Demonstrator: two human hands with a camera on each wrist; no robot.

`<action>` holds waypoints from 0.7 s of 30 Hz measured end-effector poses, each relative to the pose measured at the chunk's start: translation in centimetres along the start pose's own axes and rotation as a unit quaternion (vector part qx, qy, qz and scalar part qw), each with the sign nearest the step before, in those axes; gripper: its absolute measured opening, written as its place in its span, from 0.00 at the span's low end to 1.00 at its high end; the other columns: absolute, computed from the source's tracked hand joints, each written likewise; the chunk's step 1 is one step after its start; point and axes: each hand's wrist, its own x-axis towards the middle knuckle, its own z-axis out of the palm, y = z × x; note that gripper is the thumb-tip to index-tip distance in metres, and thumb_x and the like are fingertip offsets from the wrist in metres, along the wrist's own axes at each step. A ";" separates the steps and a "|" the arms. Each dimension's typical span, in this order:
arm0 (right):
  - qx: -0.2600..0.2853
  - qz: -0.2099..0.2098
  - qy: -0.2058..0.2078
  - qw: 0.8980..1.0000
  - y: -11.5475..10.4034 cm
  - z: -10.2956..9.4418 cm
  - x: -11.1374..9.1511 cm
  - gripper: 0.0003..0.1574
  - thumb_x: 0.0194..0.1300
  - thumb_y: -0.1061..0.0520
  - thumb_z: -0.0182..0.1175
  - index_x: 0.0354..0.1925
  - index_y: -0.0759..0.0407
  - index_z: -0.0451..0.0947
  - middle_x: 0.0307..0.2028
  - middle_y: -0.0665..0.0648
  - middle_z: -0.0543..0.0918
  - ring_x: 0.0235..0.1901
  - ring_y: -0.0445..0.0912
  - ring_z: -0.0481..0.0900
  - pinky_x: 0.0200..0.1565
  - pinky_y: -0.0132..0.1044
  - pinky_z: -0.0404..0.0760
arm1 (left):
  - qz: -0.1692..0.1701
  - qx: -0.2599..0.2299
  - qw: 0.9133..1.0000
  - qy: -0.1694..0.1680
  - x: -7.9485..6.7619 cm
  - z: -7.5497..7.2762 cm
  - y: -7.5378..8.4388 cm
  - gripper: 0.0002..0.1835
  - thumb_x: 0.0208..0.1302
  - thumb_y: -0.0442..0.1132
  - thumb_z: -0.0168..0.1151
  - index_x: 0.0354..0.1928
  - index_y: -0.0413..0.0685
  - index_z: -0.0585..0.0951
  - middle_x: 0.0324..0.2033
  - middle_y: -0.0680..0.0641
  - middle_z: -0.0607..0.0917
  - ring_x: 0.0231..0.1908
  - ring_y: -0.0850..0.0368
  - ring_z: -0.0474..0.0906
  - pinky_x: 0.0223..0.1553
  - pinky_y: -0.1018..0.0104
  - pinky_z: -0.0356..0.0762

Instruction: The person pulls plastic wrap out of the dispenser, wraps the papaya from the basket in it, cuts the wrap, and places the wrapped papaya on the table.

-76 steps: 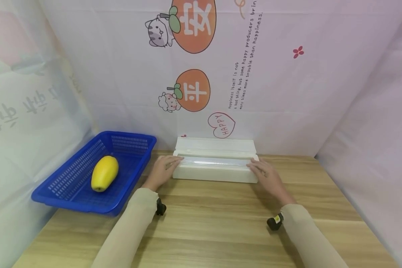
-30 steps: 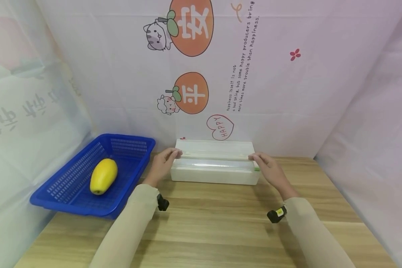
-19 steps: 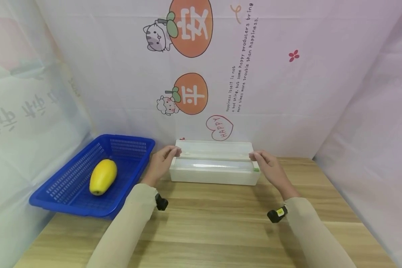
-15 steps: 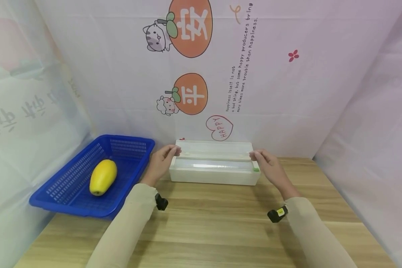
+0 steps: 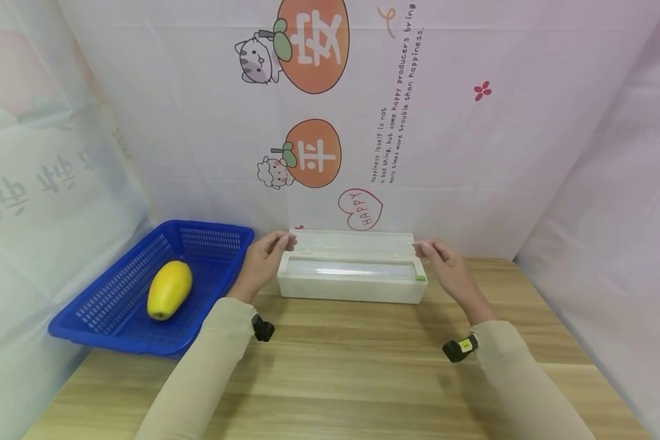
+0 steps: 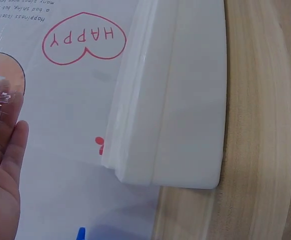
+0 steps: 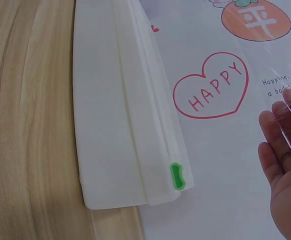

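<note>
A long white cling film dispenser box point(image 5: 352, 289) stands at the back of the table with its lid point(image 5: 357, 239) raised against the backdrop. Inside lies a shiny roll point(image 5: 352, 269); a small green piece point(image 7: 177, 176) sits at the box's right end. My left hand point(image 5: 261, 260) is raised by the left end, thumb and fingers pinching clear cling film point(image 6: 0, 95). Off the right end, my right hand point(image 5: 448, 266) pinches the film's other side. The film shows mainly as creases and glints at the fingers in both wrist views.
A blue plastic basket point(image 5: 121, 347) holding a yellow papaya-shaped fruit point(image 5: 169, 290) stands to the left. White printed cloth point(image 5: 445, 153) rises behind the box and along both sides of the wooden table point(image 5: 357, 379).
Both hands have risen from the box's ends to above it, pulling film up from the roll. They have also drawn slightly apart. Box, basket and fruit stay put.
</note>
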 end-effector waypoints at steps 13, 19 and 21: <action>-0.013 -0.004 0.023 1.000 -1.9 -0.7 0.3 0.23 0.81 0.49 0.46 0.55 0.64 0.79 0.49 0.61 0.83 0.50 0.41 0.79 0.55 0.25 0.71 | 0.018 -0.008 1.000 0.017 0.5 -0.4 1.6 0.21 0.78 0.53 0.49 0.52 0.46 0.83 0.46 0.49 0.86 0.48 0.55 0.82 0.51 0.58 0.80; 0.008 -0.015 0.025 1.000 -5.0 -1.0 -0.2 0.22 0.81 0.54 0.46 0.54 0.72 0.77 0.49 0.70 0.81 0.49 0.39 0.78 0.54 0.23 0.72 | 0.024 -0.015 0.999 0.015 0.6 -0.8 2.4 0.22 0.77 0.55 0.49 0.51 0.48 0.83 0.46 0.46 0.86 0.48 0.55 0.82 0.46 0.57 0.82; 0.006 -0.013 0.025 1.000 -5.4 -1.1 -0.3 0.23 0.81 0.53 0.46 0.55 0.71 0.77 0.49 0.70 0.81 0.49 0.38 0.78 0.54 0.24 0.72 | 0.028 -0.011 0.999 0.016 0.6 -1.0 2.5 0.21 0.77 0.56 0.49 0.52 0.49 0.83 0.46 0.47 0.86 0.47 0.55 0.82 0.45 0.57 0.82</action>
